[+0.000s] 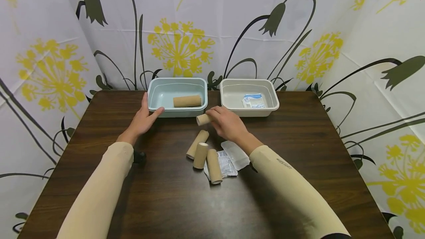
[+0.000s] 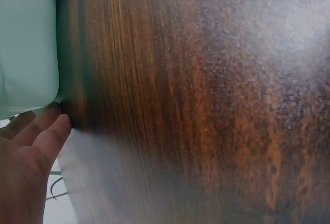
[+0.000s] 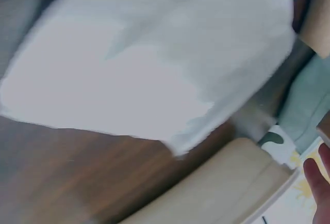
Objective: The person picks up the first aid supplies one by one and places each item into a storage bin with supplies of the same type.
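Observation:
My right hand (image 1: pixel 229 123) grips a cardboard tube (image 1: pixel 203 119) just in front of the gap between two plastic bins. At the left front corner of the light blue bin (image 1: pixel 177 113), my left hand (image 1: pixel 141 121) rests with thumb and fingers spread, the fingers along its outer side. One cardboard tube (image 1: pixel 187 101) lies inside that bin. On the table are a slanted tube (image 1: pixel 196 146), an upright-looking tube (image 1: pixel 200 156) and another tube (image 1: pixel 214 167), which overlaps a printed packet (image 1: pixel 227 165). A whitish wrapper (image 1: pixel 235 155) lies beside them, large in the right wrist view.
An off-white bin (image 1: pixel 250 113) stands right of the blue one, holding a white and blue printed packet (image 1: pixel 254 100). Both bins sit at the back edge of the dark wooden table (image 1: pixel 159 202), before a flowered curtain (image 1: pixel 199 3).

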Demonstrator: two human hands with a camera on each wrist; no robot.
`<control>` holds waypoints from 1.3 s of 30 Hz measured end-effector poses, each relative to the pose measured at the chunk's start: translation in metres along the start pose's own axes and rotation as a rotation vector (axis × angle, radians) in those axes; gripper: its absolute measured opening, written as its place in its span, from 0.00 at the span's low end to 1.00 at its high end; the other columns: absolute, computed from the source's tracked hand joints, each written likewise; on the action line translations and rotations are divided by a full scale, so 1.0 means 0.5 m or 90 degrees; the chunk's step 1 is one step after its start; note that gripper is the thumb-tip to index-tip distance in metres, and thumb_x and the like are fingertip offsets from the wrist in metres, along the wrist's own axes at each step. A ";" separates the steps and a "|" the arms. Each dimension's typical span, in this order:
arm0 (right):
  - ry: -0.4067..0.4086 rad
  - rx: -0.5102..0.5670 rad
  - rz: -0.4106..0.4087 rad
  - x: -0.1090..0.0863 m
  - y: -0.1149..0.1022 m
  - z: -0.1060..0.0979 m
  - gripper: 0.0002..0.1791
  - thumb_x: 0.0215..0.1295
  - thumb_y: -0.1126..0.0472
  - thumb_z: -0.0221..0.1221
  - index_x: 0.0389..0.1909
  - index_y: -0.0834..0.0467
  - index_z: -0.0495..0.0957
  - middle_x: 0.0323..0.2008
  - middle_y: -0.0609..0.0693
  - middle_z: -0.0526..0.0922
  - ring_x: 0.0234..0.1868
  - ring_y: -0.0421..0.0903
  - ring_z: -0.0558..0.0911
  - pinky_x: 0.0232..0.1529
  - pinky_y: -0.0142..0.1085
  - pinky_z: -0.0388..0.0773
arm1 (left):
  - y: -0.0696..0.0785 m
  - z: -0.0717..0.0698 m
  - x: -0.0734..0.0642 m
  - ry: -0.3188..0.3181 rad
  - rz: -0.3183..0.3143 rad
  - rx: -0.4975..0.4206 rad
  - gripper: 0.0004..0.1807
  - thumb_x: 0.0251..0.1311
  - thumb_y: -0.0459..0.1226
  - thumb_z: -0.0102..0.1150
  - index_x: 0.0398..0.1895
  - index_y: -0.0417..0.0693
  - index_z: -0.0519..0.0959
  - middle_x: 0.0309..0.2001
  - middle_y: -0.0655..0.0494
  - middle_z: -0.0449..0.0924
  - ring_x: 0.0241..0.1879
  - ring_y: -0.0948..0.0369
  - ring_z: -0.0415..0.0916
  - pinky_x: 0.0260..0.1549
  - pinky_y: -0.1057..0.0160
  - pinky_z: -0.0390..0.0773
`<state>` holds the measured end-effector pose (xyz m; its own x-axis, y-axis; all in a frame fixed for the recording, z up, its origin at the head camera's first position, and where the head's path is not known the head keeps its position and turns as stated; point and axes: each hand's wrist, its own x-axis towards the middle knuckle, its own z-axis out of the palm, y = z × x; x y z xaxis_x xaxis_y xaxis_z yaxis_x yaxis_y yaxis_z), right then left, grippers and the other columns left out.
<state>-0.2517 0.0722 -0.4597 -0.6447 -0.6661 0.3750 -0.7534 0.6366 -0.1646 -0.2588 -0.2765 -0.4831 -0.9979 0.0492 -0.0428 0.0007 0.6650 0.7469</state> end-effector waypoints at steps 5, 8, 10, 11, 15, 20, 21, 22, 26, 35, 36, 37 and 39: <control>0.022 -0.011 0.026 0.057 -0.026 -0.008 0.19 0.67 0.62 0.61 0.58 0.56 0.76 0.54 0.49 0.78 0.55 0.48 0.76 0.55 0.40 0.73 | -0.003 -0.001 -0.002 -0.003 -0.002 0.001 0.55 0.66 0.64 0.46 0.76 0.59 0.19 0.77 0.35 0.35 0.72 0.34 0.44 0.64 0.32 0.47; 0.040 -0.019 0.034 0.091 -0.044 -0.006 0.18 0.67 0.62 0.61 0.57 0.56 0.76 0.53 0.49 0.79 0.53 0.49 0.77 0.53 0.41 0.74 | -0.003 -0.002 -0.004 -0.003 -0.002 0.001 0.55 0.67 0.64 0.46 0.76 0.58 0.19 0.77 0.35 0.35 0.72 0.34 0.44 0.64 0.32 0.47; 0.047 -0.026 0.036 0.110 -0.053 -0.001 0.18 0.67 0.62 0.60 0.57 0.55 0.76 0.53 0.48 0.78 0.52 0.50 0.77 0.51 0.41 0.74 | 0.000 -0.003 -0.005 0.000 -0.001 0.000 0.55 0.67 0.64 0.46 0.76 0.58 0.20 0.77 0.35 0.36 0.72 0.34 0.45 0.64 0.32 0.47; 0.048 -0.030 0.038 0.118 -0.058 0.002 0.18 0.68 0.62 0.60 0.57 0.55 0.76 0.52 0.48 0.78 0.50 0.50 0.77 0.50 0.41 0.74 | 0.001 -0.003 -0.005 0.001 0.000 -0.001 0.55 0.67 0.64 0.46 0.76 0.58 0.20 0.76 0.35 0.37 0.72 0.34 0.45 0.64 0.32 0.48; 0.042 -0.055 0.049 0.138 -0.068 0.018 0.17 0.68 0.62 0.60 0.57 0.55 0.76 0.51 0.49 0.78 0.48 0.50 0.78 0.49 0.41 0.75 | 0.009 -0.002 -0.005 -0.002 0.000 -0.005 0.55 0.66 0.63 0.47 0.77 0.59 0.20 0.76 0.33 0.40 0.71 0.34 0.47 0.63 0.32 0.49; 0.036 -0.064 0.102 0.148 -0.069 0.030 0.16 0.67 0.62 0.61 0.54 0.54 0.77 0.50 0.48 0.80 0.47 0.50 0.80 0.50 0.41 0.74 | 0.012 -0.001 -0.003 0.000 0.002 -0.006 0.54 0.67 0.63 0.47 0.76 0.60 0.20 0.76 0.34 0.40 0.71 0.35 0.47 0.64 0.32 0.49; 0.033 -0.066 0.114 0.149 -0.067 0.033 0.16 0.67 0.62 0.61 0.54 0.54 0.77 0.50 0.48 0.80 0.47 0.50 0.80 0.51 0.41 0.74 | 0.012 0.000 -0.003 0.001 0.003 -0.006 0.54 0.67 0.63 0.47 0.76 0.60 0.21 0.76 0.34 0.40 0.71 0.35 0.47 0.64 0.32 0.49; 0.031 -0.069 0.125 0.149 -0.066 0.035 0.15 0.67 0.61 0.62 0.54 0.54 0.77 0.50 0.47 0.80 0.47 0.50 0.80 0.52 0.41 0.74 | 0.010 0.001 -0.002 0.001 0.004 -0.006 0.54 0.67 0.63 0.47 0.77 0.60 0.21 0.76 0.34 0.40 0.71 0.35 0.47 0.64 0.33 0.49; 0.033 -0.105 0.139 0.151 -0.061 0.041 0.14 0.66 0.61 0.62 0.52 0.52 0.79 0.49 0.47 0.81 0.45 0.51 0.80 0.52 0.41 0.73 | 0.003 0.005 -0.002 -0.001 0.002 -0.008 0.54 0.67 0.63 0.47 0.77 0.61 0.21 0.76 0.34 0.40 0.71 0.35 0.48 0.64 0.33 0.49; 0.064 -0.225 0.213 0.158 -0.058 0.034 0.07 0.66 0.66 0.59 0.40 0.52 0.81 0.43 0.49 0.82 0.41 0.51 0.79 0.46 0.42 0.75 | 0.005 0.004 -0.003 0.003 0.002 -0.010 0.54 0.66 0.63 0.48 0.77 0.59 0.22 0.76 0.35 0.39 0.72 0.36 0.46 0.64 0.33 0.48; 0.065 -0.212 0.213 0.159 -0.056 0.034 0.07 0.66 0.66 0.59 0.40 0.52 0.81 0.43 0.49 0.82 0.41 0.51 0.79 0.46 0.42 0.75 | 0.005 0.003 -0.003 0.005 0.000 -0.012 0.54 0.66 0.63 0.48 0.77 0.60 0.22 0.76 0.36 0.39 0.72 0.37 0.47 0.64 0.34 0.49; 0.066 -0.190 0.209 0.160 -0.055 0.034 0.07 0.66 0.66 0.59 0.41 0.52 0.81 0.43 0.48 0.82 0.42 0.51 0.80 0.45 0.42 0.75 | 0.005 0.002 -0.002 0.006 -0.001 -0.012 0.54 0.66 0.63 0.48 0.77 0.59 0.22 0.77 0.36 0.39 0.72 0.37 0.47 0.64 0.34 0.49; 0.061 -0.138 0.185 0.162 -0.052 0.034 0.07 0.67 0.65 0.59 0.43 0.52 0.80 0.44 0.48 0.82 0.43 0.51 0.81 0.45 0.42 0.76 | 0.004 -0.001 -0.002 0.007 -0.003 -0.014 0.54 0.66 0.63 0.48 0.77 0.60 0.22 0.77 0.36 0.39 0.72 0.37 0.46 0.64 0.33 0.48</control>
<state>-0.2865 -0.0046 -0.4406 -0.8049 -0.4130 0.4261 -0.4898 0.8678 -0.0841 -0.2579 -0.2755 -0.4813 -0.9985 0.0373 -0.0389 -0.0055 0.6485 0.7612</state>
